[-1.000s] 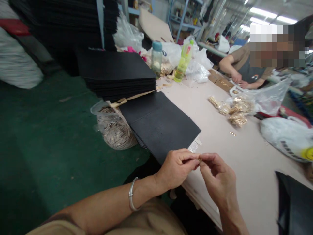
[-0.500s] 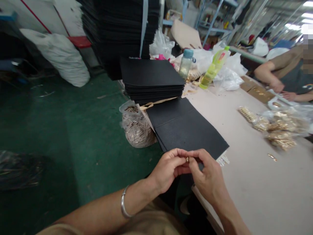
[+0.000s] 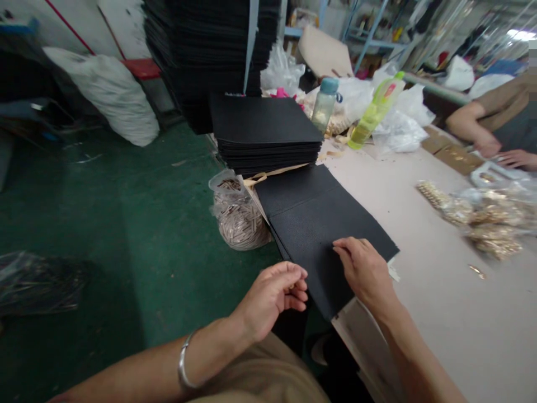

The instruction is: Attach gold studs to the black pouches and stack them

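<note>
No text, label, brand, number or sign can be read in this view. On the yellow-green bottle (image 3: 373, 117) there is a pinkish-red patch (image 3: 390, 89), but it is too small and too blurred, so it is not possible to say whether it carries letters. The things on the blue shelf (image 3: 371, 36) at the back are also blurred, and any writing on them cannot be made out. The same is true for the clear bags of gold-coloured parts (image 3: 497, 215) and for the cardboard box (image 3: 457, 159).
</note>
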### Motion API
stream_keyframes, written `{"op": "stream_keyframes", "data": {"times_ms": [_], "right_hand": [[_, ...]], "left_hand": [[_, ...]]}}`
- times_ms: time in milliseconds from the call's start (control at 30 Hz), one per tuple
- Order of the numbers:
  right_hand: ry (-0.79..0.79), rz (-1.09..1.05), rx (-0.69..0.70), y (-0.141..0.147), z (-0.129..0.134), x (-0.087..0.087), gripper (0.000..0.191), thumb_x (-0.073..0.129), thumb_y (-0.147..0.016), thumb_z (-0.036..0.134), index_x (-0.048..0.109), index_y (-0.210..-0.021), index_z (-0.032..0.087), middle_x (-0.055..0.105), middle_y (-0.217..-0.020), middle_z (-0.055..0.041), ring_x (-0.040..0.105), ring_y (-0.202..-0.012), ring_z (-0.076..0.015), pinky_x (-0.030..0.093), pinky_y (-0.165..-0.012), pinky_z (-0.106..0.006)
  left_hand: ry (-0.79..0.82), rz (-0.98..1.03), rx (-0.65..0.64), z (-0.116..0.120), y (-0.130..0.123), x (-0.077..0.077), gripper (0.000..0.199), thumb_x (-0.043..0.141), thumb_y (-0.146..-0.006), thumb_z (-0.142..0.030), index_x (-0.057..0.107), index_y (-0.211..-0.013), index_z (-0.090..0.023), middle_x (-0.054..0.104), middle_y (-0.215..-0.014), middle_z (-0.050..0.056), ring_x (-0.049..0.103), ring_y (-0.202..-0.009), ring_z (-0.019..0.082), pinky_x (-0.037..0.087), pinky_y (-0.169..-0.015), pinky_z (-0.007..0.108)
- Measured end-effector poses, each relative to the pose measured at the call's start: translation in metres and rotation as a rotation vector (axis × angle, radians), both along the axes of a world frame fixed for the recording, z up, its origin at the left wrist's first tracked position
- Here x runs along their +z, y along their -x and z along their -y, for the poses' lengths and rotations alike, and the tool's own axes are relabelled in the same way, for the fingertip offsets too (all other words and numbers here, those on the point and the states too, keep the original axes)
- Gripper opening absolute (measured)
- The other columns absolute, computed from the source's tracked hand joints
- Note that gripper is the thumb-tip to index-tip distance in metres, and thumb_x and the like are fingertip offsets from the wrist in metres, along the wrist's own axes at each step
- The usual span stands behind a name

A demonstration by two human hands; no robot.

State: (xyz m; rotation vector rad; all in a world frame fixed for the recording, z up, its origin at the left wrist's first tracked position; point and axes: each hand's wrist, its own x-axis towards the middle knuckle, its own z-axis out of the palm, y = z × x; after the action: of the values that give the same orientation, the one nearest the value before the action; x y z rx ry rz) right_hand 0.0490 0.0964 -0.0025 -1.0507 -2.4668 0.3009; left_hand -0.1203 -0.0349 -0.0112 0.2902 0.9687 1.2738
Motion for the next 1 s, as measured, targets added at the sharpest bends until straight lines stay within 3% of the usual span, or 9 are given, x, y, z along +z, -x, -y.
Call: {"op": "stream_keyframes", "data": {"times_ms": [100,233,367,500,600,700,800,1000], "right_hand": [[-0.058,0.157,0.069,-0.016,-0.001,-0.004,0.02,0.043,-0.098,0.026,0.061,-0.092,0.019,0.068,-0.086,-0.0063,0.059,-0.079,-0.0212,0.047,-0.073,-0.032],[-0.005,0.196,0.089,-0.042,0.021,-0.003,0.019,0.041,-0.099,0.027,0.057,-0.092,0.02,0.066,-0.082,-0.0051,0.059,-0.076,-0.0197,0.046,-0.069,-0.029],[0.177,0.177,0.084,-0.067,0.049,0.002,0.019,0.041,-0.099,0.027,0.058,-0.093,0.021,0.064,-0.081,-0.0032,0.059,-0.076,-0.018,0.046,-0.067,-0.029],[0.418,0.053,0.096,-0.081,0.064,0.005,0.018,0.047,-0.097,0.029,0.065,-0.093,0.024,0.067,-0.089,-0.0027,0.062,-0.083,-0.0167,0.047,-0.074,-0.029],[0.564,-0.116,-0.018,-0.079,0.062,0.004,0.018,0.055,-0.093,0.034,0.069,-0.093,0.024,0.069,-0.093,-0.0035,0.064,-0.086,-0.0176,0.049,-0.078,-0.03],[0.76,-0.342,-0.178,-0.066,0.053,0.0,0.026,0.062,-0.086,0.04,0.067,-0.101,0.02,0.07,-0.085,-0.0039,0.065,-0.076,-0.017,0.052,-0.071,-0.03],[0.955,-0.501,-0.215,-0.051,0.044,-0.005,0.032,0.07,-0.077,0.042,0.067,-0.094,0.015,0.069,-0.075,-0.0031,0.064,-0.067,-0.0152,0.054,-0.065,-0.028],[1.009,-0.447,-0.248,-0.039,0.039,-0.006,0.026,0.07,-0.074,0.039,0.069,-0.084,0.015,0.064,-0.065,0.0007,0.059,-0.057,-0.0104,0.05,-0.053,-0.021]], "left_hand": [[0.06,-0.116,0.024,0.012,-0.001,-0.01,0.026,0.07,-0.079,-0.038,0.058,-0.083,-0.015,0.06,-0.073,0.0,0.055,-0.059,0.008,0.045,-0.053,0.019],[0.054,-0.216,-0.014,0.017,-0.01,-0.013,0.029,0.074,-0.075,-0.039,0.061,-0.083,-0.015,0.062,-0.072,0.0,0.055,-0.062,0.009,0.043,-0.058,0.019],[0.013,-0.313,-0.117,0.015,-0.022,-0.005,0.035,0.072,-0.074,-0.046,0.063,-0.085,-0.014,0.059,-0.067,-0.002,0.053,-0.056,0.01,0.039,-0.049,0.019],[0.098,-0.406,-0.107,0.005,-0.029,-0.002,0.039,0.07,-0.073,-0.05,0.061,-0.081,-0.014,0.055,-0.059,-0.004,0.044,-0.043,0.007,0.033,-0.04,0.02],[0.089,-0.423,-0.102,-0.004,-0.032,-0.004,0.033,0.069,-0.073,-0.045,0.063,-0.078,-0.014,0.053,-0.055,-0.005,0.041,-0.042,0.007,0.031,-0.039,0.019],[0.052,-0.394,-0.135,-0.009,-0.032,-0.005,0.026,0.07,-0.07,-0.039,0.064,-0.074,-0.014,0.055,-0.053,-0.005,0.043,-0.043,0.008,0.031,-0.039,0.019],[0.025,-0.34,-0.177,-0.01,-0.031,-0.009,0.023,0.069,-0.067,-0.038,0.064,-0.067,-0.015,0.054,-0.05,-0.004,0.043,-0.04,0.007,0.03,-0.037,0.019],[0.069,-0.211,-0.185,-0.014,-0.032,-0.021,0.036,0.066,-0.065,-0.047,0.055,-0.05,-0.016,0.046,-0.039,-0.004,0.035,-0.031,0.005,0.025,-0.033,0.02]]}}
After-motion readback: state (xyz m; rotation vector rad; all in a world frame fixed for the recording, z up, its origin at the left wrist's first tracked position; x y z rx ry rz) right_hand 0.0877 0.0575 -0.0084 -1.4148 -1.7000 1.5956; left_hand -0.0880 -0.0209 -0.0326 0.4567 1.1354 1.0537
